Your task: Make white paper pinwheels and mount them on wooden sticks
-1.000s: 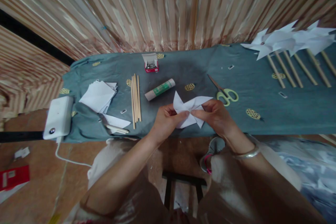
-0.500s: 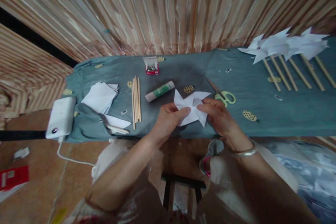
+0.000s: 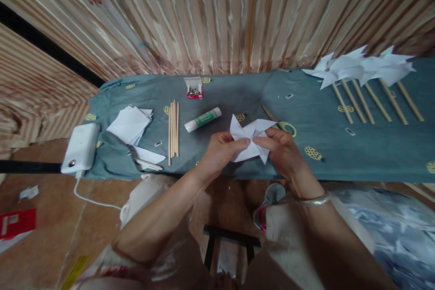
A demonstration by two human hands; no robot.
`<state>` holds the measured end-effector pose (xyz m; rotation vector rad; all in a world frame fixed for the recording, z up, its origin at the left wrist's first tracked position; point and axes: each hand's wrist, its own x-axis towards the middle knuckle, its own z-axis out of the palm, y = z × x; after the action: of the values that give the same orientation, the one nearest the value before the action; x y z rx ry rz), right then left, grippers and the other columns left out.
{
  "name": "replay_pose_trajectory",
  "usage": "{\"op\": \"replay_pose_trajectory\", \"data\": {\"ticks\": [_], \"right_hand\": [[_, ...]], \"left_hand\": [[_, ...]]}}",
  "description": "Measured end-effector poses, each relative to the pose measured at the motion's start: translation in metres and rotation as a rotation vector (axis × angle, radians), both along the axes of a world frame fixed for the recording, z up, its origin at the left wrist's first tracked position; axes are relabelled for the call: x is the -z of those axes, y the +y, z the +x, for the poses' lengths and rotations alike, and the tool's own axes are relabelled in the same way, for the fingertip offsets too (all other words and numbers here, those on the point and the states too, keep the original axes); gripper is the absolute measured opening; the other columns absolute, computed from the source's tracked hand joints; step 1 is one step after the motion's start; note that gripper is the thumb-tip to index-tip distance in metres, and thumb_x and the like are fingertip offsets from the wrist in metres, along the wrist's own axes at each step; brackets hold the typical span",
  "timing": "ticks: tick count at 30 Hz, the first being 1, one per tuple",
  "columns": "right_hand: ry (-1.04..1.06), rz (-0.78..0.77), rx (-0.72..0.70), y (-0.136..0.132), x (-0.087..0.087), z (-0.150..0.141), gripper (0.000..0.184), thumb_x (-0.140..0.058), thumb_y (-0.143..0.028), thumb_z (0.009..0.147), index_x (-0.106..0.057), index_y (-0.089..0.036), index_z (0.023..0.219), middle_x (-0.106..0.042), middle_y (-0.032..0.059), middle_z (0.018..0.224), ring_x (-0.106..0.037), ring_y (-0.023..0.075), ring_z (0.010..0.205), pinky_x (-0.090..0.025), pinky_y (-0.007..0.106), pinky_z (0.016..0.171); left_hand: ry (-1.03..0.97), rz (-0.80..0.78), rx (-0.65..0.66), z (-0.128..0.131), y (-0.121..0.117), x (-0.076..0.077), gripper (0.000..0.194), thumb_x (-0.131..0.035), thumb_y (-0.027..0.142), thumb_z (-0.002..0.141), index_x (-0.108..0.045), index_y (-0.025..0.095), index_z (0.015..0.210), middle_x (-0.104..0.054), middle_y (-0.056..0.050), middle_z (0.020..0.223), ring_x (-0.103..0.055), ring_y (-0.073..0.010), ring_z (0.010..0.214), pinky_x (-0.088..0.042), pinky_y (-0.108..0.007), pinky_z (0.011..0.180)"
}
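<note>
Between both hands, above the near edge of the table, is a folded white paper pinwheel (image 3: 250, 150). My left hand (image 3: 222, 152) pinches it from the left, thumb lying near its centre. From the right, my right hand (image 3: 282, 148) grips it with its thumb close to the other one. The fingers beneath the paper are hidden. A pair of scissors (image 3: 288, 128) with pale green handles lies just behind my right hand, partly covered by it. Behind my left hand rests a glue stick (image 3: 203, 119) with a green label.
Thin wooden sticks (image 3: 173, 131) lie left of the glue stick, with stacked white paper (image 3: 129, 124) beyond. An open red box (image 3: 195, 89) holds small metal pieces. Several finished pinwheels (image 3: 360, 68) on sticks lie at the right. A white power bank (image 3: 80, 148) sits at the left edge.
My view has shifted slightly. The thumbs have drawn a little closer together at the pinwheel's centre, and my right hand now covers more of the scissors.
</note>
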<state>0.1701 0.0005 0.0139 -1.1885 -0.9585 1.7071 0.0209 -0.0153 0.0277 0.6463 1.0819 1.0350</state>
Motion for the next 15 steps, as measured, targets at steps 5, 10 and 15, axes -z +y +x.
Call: {"op": "replay_pose_trajectory", "data": {"ticks": [5,10,15], "right_hand": [[-0.058,0.006,0.014,0.002,0.001,0.005,0.016,-0.080,-0.029,0.058,-0.072,-0.021,0.068,-0.072,-0.0005,0.066,-0.063,0.0186,0.057,-0.050,0.029,0.056],[-0.083,0.012,0.075,0.003,0.000,0.007,0.014,-0.079,-0.030,0.055,-0.071,-0.022,0.064,-0.070,-0.0024,0.062,-0.061,0.0169,0.054,-0.048,0.029,0.055],[-0.073,0.036,0.092,0.003,-0.002,0.005,0.016,-0.079,-0.031,0.055,-0.071,-0.021,0.066,-0.071,-0.0016,0.064,-0.064,0.0187,0.060,-0.050,0.030,0.060]], "left_hand": [[0.013,-0.009,0.010,0.005,0.003,-0.002,0.020,-0.081,0.027,0.053,-0.074,0.012,0.065,-0.069,-0.003,0.062,-0.056,-0.0109,0.052,-0.043,-0.024,0.057],[0.023,-0.015,0.009,0.010,0.010,-0.003,0.020,-0.082,0.024,0.050,-0.074,0.012,0.065,-0.069,-0.002,0.061,-0.056,-0.0106,0.052,-0.042,-0.023,0.055],[0.029,-0.018,0.001,0.011,0.013,-0.001,0.019,-0.082,0.024,0.049,-0.074,0.013,0.063,-0.068,-0.001,0.058,-0.055,-0.0100,0.051,-0.041,-0.021,0.053]]}}
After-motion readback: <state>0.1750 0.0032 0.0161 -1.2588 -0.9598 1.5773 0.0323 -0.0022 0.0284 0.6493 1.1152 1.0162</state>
